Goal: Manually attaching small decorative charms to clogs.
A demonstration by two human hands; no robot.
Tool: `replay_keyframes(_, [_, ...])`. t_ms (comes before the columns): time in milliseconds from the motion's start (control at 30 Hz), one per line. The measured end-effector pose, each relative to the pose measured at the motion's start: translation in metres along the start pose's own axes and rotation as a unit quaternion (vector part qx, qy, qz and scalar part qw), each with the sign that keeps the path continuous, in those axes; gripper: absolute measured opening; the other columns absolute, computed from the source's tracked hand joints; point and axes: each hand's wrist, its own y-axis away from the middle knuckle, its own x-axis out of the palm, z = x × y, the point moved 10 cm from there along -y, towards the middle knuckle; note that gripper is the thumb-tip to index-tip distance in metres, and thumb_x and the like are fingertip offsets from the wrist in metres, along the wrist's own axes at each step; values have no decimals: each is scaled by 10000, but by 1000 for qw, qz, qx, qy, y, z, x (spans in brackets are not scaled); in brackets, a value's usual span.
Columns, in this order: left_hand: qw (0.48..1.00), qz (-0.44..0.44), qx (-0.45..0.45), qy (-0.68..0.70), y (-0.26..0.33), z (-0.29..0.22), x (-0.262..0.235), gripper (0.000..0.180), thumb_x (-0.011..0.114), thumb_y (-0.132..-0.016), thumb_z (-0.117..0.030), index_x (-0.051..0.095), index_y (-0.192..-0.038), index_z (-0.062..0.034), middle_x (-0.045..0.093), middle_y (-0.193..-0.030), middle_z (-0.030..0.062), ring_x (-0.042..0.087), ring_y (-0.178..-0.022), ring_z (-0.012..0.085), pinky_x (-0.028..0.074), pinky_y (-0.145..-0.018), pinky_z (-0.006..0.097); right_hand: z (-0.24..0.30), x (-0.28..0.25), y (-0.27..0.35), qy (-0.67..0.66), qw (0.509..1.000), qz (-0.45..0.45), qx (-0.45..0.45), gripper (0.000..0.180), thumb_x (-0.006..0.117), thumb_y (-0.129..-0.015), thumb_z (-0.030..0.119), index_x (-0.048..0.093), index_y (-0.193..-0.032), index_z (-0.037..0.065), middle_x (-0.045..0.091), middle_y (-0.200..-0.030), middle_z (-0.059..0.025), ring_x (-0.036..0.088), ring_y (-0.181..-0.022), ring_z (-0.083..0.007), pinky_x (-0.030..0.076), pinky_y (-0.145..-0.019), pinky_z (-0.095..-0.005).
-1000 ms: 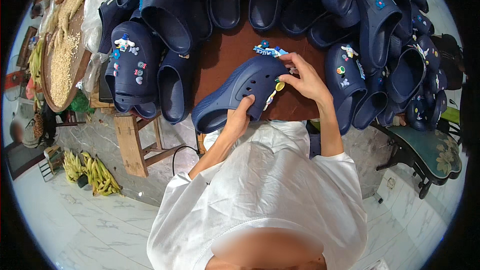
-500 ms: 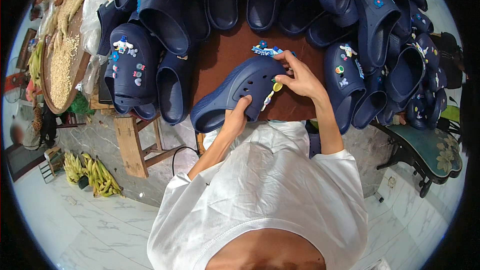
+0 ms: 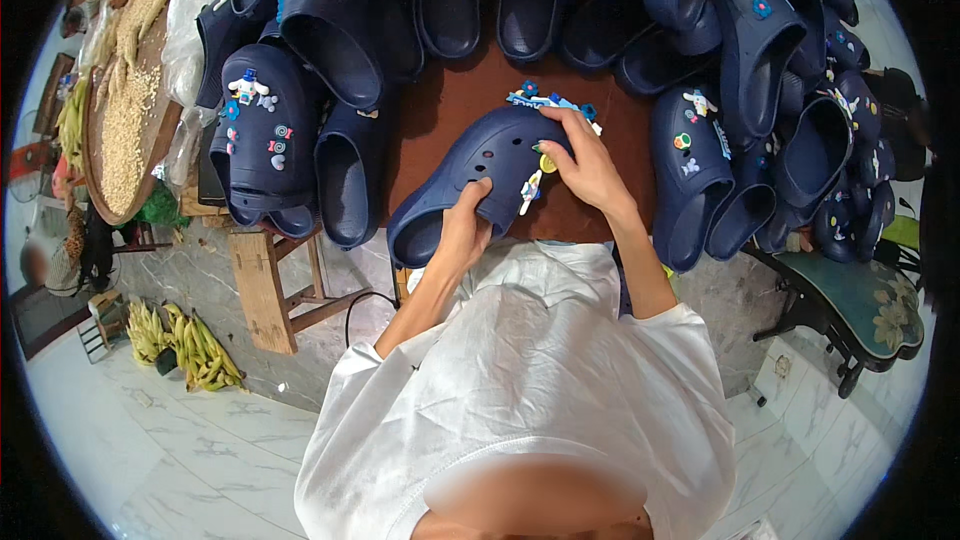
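Note:
A navy blue clog with round holes is tilted over the brown tabletop, its toe up and to the right. My left hand grips it by the side, thumb on the upper and fingers hidden underneath. At the toe, my right hand wraps the edge, its thumb against a round yellow shoe charm. A white figure-shaped charm sits just below that on the same side. Past the toe lie several loose blue and white charms, partly covered by my right fingers.
Navy clogs ring the work spot, including a charm-covered one on the left and another on the right. A round tray of pale grains stands far left. Below are a wooden stool, green bananas and a patterned seat.
The clog has turned slightly, bringing its upper more into view. My right thumb has moved onto the yellow charm, and the right fingers have shifted over the toe edge.

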Motion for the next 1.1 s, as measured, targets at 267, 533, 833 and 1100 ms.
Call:
replay_keyframes(267, [996, 74, -20, 34, 13, 10, -6, 441, 608, -851, -91, 520, -1270, 17, 620, -1205, 129, 595, -1128, 262, 443, -1032, 415, -10, 2, 6, -205, 976, 58, 48, 484, 717, -880, 217, 566, -1326, 103, 575, -1321, -73, 568, -1190, -232, 475, -957, -395])
replay_keyframes(533, [978, 199, 40, -44, 22, 3, 4, 531, 637, -782, -91, 513, -1291, -3, 590, -1257, 118, 571, -1163, 261, 442, -1024, 404, -7, 12, 10, -225, 971, 74, 45, 500, 747, -857, 205, 578, -1315, 91, 576, -1310, -83, 564, -1197, -230, 478, -970, -391])
replay_keyframes(833, [931, 65, 45, -357, 48, 1, 10, 590, 697, -813, -183, 479, -1325, 12, 516, -1278, 131, 509, -1125, 246, 418, -975, 357, -10, 9, 38, -237, 967, -89, 37, 367, 790, -795, 92, 662, -1135, 39, 617, -1249, -109, 600, -1137, -224, 503, -933, -331])
replay_keyframes(1100, [871, 95, 119, -467, 49, 8, 12, 580, 696, -822, -197, 485, -1322, 10, 520, -1275, 151, 511, -1136, 256, 433, -960, 365, 10, -11, 45, -150, 973, -170, -36, 241, 805, -744, 35, 640, -920, 16, 617, -959, -76, 623, -878, -203, 512, -779, -310])
